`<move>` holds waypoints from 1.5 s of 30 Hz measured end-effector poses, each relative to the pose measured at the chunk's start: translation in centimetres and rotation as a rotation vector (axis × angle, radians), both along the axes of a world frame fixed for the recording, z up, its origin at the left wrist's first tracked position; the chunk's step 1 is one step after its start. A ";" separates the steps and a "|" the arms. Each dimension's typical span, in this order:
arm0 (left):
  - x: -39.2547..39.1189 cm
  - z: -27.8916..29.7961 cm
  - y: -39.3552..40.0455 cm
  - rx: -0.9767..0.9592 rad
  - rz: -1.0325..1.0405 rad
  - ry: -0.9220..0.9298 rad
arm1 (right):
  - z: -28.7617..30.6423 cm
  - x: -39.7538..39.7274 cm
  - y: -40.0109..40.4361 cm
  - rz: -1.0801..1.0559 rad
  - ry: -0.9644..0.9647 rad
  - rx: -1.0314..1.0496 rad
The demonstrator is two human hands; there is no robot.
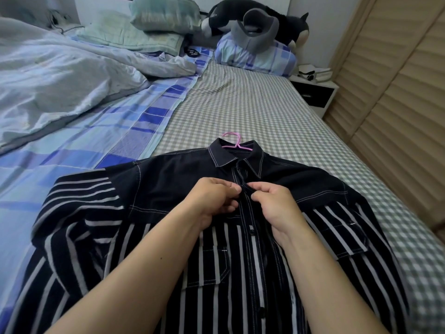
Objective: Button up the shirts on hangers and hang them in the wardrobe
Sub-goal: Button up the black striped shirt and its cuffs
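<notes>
A dark shirt with white stripes on its lower half and sleeves lies flat on the bed, collar pointing away from me. A pink hanger sits inside it, with only its hook showing above the collar. My left hand pinches the left edge of the placket just below the collar. My right hand pinches the right edge at the same height. The two hands almost touch over the placket. Lower down, two buttons on the placket look fastened.
The bed has a grey checked sheet on the right and a blue patchwork sheet on the left. A crumpled duvet, pillows and a plush toy lie at the head. Slatted wardrobe doors stand to the right, beside a nightstand.
</notes>
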State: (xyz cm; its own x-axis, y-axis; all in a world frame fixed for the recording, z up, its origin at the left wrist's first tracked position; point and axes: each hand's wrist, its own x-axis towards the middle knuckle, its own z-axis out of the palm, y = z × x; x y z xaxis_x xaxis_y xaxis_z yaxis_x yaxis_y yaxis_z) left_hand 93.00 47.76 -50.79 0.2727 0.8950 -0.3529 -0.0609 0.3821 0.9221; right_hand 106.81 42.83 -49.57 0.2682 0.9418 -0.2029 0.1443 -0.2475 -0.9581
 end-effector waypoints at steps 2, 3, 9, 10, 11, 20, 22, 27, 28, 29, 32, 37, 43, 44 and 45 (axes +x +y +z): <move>-0.1 0.3 0.0 -0.023 -0.013 -0.010 | 0.1 0.1 0.0 -0.003 0.025 0.021; -0.2 0.4 0.1 -0.030 -0.016 -0.010 | 0.1 0.2 0.0 -0.015 0.041 0.028; -0.2 0.6 0.2 -0.052 -0.024 -0.011 | 0.0 0.5 -0.1 -0.012 0.099 0.008; -0.3 0.5 0.2 -0.054 -0.022 -0.011 | -0.1 0.5 0.0 -0.005 0.091 0.010; -0.3 0.5 0.2 -0.054 -0.018 -0.012 | -0.1 0.6 0.0 0.002 0.083 0.011; 0.5 -0.1 -0.4 0.070 0.072 0.057 | -0.2 1.3 0.0 0.102 -0.041 -0.001; 0.7 -0.1 -0.4 0.102 0.094 0.081 | -0.3 1.2 0.1 0.096 -0.033 0.003; 0.7 -0.4 -1.0 0.259 0.049 0.214 | -0.3 0.7 -0.2 0.163 -0.041 0.026; 0.7 -0.6 -1.1 0.267 0.061 0.204 | -0.2 0.6 -0.3 0.161 -0.026 0.028; 0.7 -0.6 -1.1 0.241 0.083 0.163 | -0.2 0.4 -0.4 0.140 0.007 0.027; 0.5 -0.2 -0.8 0.076 0.129 0.004 | -0.3 -0.1 -0.3 0.032 0.013 0.051; 0.3 0.2 -0.3 -0.031 0.132 -0.076 | -1.2 -0.3 0.5 0.012 -0.351 0.209; 0.4 0.0 0.0 -0.013 0.088 0.008 | -1.8 0.2 1.2 0.111 -0.748 0.426; 0.3 0.0 0.1 -0.010 0.070 0.024 | -1.9 0.2 1.2 0.113 -0.773 0.461; 0.3 0.0 0.2 -0.009 0.056 0.033 | -1.9 0.1 1.2 0.113 -0.792 0.488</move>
